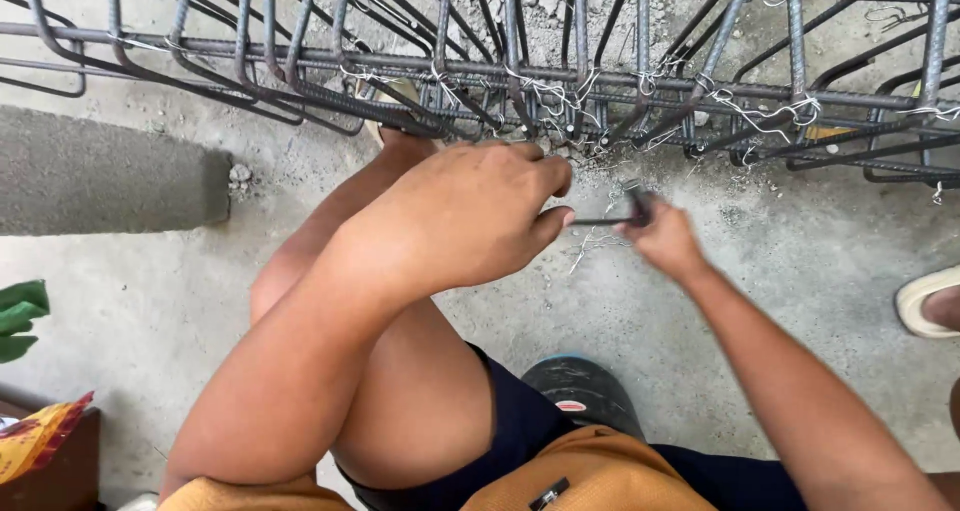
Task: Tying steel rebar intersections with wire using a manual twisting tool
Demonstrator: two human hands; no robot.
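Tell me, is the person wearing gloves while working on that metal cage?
No, the left hand and right hand are both bare beside the rebar cage.

Left hand [470, 216] fingers curled – right hand [660, 236] fisted, arm outstretched.

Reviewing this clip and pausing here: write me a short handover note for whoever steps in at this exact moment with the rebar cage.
Left hand: closed, fingertips pinching thin tie wire just in front of the rebar cage.
Right hand: gripping a dark metal tool held level, its tip pointing toward the left fingertips.
Cage: lies on the concrete floor ahead of the knees; many bar crossings along the lower rail already carry twisted wire ties.
Left to do: the wire in hand is not yet on a bar. Which crossings remain untied cannot be told.
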